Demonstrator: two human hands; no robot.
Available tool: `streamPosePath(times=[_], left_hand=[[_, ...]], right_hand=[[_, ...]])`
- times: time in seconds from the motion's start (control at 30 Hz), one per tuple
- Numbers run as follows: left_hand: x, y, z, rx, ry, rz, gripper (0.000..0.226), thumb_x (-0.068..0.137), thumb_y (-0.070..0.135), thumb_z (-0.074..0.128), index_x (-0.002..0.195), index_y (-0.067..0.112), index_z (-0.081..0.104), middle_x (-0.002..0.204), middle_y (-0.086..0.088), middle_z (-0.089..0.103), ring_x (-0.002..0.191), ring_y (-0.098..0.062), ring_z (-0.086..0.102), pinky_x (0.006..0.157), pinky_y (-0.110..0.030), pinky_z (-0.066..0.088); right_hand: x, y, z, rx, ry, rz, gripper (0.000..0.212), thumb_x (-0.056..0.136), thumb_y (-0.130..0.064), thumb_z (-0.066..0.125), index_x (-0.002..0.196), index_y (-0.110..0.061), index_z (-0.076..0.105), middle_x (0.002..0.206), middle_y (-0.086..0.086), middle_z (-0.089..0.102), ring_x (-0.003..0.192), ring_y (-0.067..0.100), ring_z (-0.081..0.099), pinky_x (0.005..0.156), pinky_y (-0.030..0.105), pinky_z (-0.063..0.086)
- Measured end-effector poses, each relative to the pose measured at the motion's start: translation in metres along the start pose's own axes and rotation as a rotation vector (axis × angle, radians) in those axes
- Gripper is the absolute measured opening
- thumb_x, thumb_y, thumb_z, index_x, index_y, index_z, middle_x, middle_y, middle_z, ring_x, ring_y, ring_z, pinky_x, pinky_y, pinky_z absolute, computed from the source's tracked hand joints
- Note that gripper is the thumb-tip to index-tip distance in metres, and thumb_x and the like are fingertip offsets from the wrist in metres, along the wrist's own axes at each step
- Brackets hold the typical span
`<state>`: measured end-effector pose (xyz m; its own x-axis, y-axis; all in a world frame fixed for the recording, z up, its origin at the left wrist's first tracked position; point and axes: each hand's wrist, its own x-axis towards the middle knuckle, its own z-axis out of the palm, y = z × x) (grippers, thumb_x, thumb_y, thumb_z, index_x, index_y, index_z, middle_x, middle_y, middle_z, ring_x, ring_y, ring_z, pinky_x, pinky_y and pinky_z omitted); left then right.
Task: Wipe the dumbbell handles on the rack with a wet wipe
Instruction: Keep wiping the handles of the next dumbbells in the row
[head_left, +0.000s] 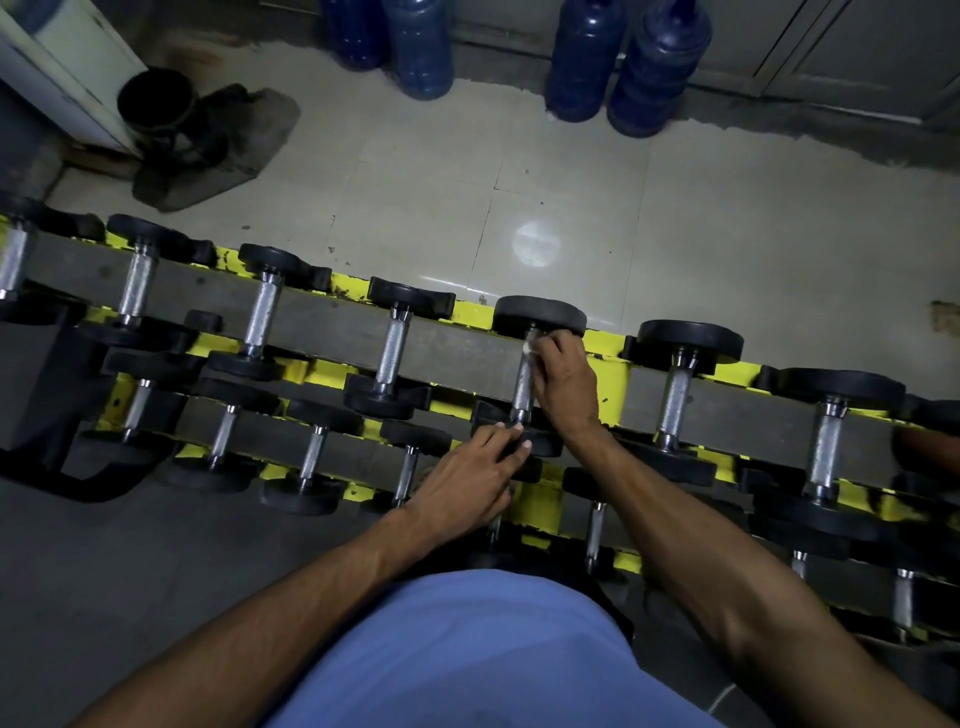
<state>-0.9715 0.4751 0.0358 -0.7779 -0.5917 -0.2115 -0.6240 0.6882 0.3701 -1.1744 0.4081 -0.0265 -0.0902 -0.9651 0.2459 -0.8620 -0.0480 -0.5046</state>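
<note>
A yellow rack (470, 312) carries several black dumbbells with knurled metal handles in tiers. My right hand (563, 376) pinches a small white wet wipe (530, 347) against the far end of one handle (522, 387) on the top tier, just below its round far weight (537, 314). Straight fingers of my left hand (467, 478) press on the near weight (540, 441) of that same dumbbell. Most of the wipe is hidden under my fingers.
Neighbouring top-tier handles lie left (389, 353) and right (675, 392). Behind the rack is a tiled floor (571, 208) with several blue water jugs (623, 62) along the wall, and a dark bucket (156, 101) on a mat at far left.
</note>
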Motion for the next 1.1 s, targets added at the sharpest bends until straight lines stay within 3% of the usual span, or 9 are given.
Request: streamPosePath(times=[0.13, 0.27, 0.33, 0.43, 0.6, 0.77, 0.93, 1.1], left_hand=[[0.001, -0.001, 0.0, 0.003, -0.012, -0.002, 0.068, 0.096, 0.028, 0.06, 0.158, 0.009, 0.039, 0.159, -0.014, 0.036, 0.146, -0.029, 0.033, 0.106, -0.043, 0.053], [0.001, -0.001, 0.0, 0.012, -0.026, 0.006, 0.069, 0.098, 0.029, 0.06, 0.16, 0.01, 0.034, 0.162, -0.014, 0.031, 0.147, -0.028, 0.03, 0.107, -0.041, 0.052], [0.001, -0.001, 0.0, 0.02, -0.029, 0.009, 0.07, 0.099, 0.029, 0.06, 0.161, 0.011, 0.033, 0.163, -0.013, 0.03, 0.148, -0.028, 0.029, 0.108, -0.043, 0.051], [0.001, -0.002, 0.002, 0.026, -0.036, 0.006, 0.07, 0.099, 0.031, 0.059, 0.161, 0.011, 0.033, 0.163, -0.013, 0.029, 0.148, -0.027, 0.028, 0.108, -0.043, 0.051], [0.0, 0.001, 0.003, 0.012, -0.012, -0.005, 0.068, 0.099, 0.03, 0.059, 0.16, 0.011, 0.036, 0.161, -0.013, 0.033, 0.148, -0.027, 0.03, 0.107, -0.043, 0.052], [-0.001, 0.004, 0.002, -0.002, 0.01, -0.016, 0.067, 0.097, 0.027, 0.061, 0.158, 0.01, 0.039, 0.161, -0.014, 0.036, 0.148, -0.028, 0.031, 0.107, -0.042, 0.051], [0.0, 0.005, 0.002, -0.004, 0.008, -0.02, 0.066, 0.098, 0.027, 0.06, 0.158, 0.009, 0.039, 0.16, -0.014, 0.036, 0.147, -0.029, 0.033, 0.105, -0.042, 0.054], [0.0, 0.004, 0.003, -0.004, -0.003, -0.024, 0.066, 0.095, 0.027, 0.062, 0.156, 0.009, 0.042, 0.156, -0.014, 0.04, 0.143, -0.029, 0.037, 0.1, -0.043, 0.057]], right_hand=[[0.013, 0.012, -0.009, -0.222, -0.125, -0.218, 0.028, 0.085, -0.005, 0.066, 0.113, -0.01, 0.067, 0.116, 0.008, 0.062, 0.09, 0.03, 0.055, 0.064, 0.041, 0.049], [0.023, 0.008, -0.015, -0.345, -0.396, -0.379, 0.036, 0.084, -0.008, 0.065, 0.118, -0.018, 0.066, 0.132, -0.001, 0.061, 0.086, 0.03, 0.069, 0.055, 0.036, 0.052], [0.034, 0.005, -0.02, -0.434, -0.468, -0.376, 0.032, 0.089, -0.012, 0.061, 0.119, -0.02, 0.064, 0.134, -0.003, 0.06, 0.076, 0.03, 0.071, 0.049, 0.035, 0.05], [0.044, -0.001, -0.025, -0.499, -0.513, -0.328, 0.026, 0.092, -0.011, 0.058, 0.117, -0.018, 0.061, 0.122, 0.002, 0.061, 0.066, 0.032, 0.068, 0.047, 0.037, 0.049], [0.047, -0.018, -0.027, -0.505, -0.727, -0.488, 0.026, 0.095, -0.014, 0.058, 0.119, -0.02, 0.065, 0.114, 0.001, 0.066, 0.094, 0.029, 0.069, 0.056, 0.034, 0.045], [0.052, -0.003, -0.033, -0.49, -0.554, -0.335, 0.027, 0.091, -0.011, 0.058, 0.115, -0.02, 0.066, 0.123, -0.002, 0.064, 0.086, 0.03, 0.072, 0.057, 0.038, 0.055], [0.043, -0.023, -0.02, -0.482, -0.882, -0.377, 0.025, 0.095, -0.018, 0.056, 0.116, -0.026, 0.066, 0.114, 0.001, 0.07, 0.102, 0.03, 0.066, 0.076, 0.039, 0.055], [0.047, -0.043, -0.007, -0.539, -1.042, -0.317, 0.026, 0.094, -0.02, 0.061, 0.119, -0.018, 0.068, 0.117, 0.007, 0.07, 0.105, 0.03, 0.067, 0.072, 0.034, 0.048]])
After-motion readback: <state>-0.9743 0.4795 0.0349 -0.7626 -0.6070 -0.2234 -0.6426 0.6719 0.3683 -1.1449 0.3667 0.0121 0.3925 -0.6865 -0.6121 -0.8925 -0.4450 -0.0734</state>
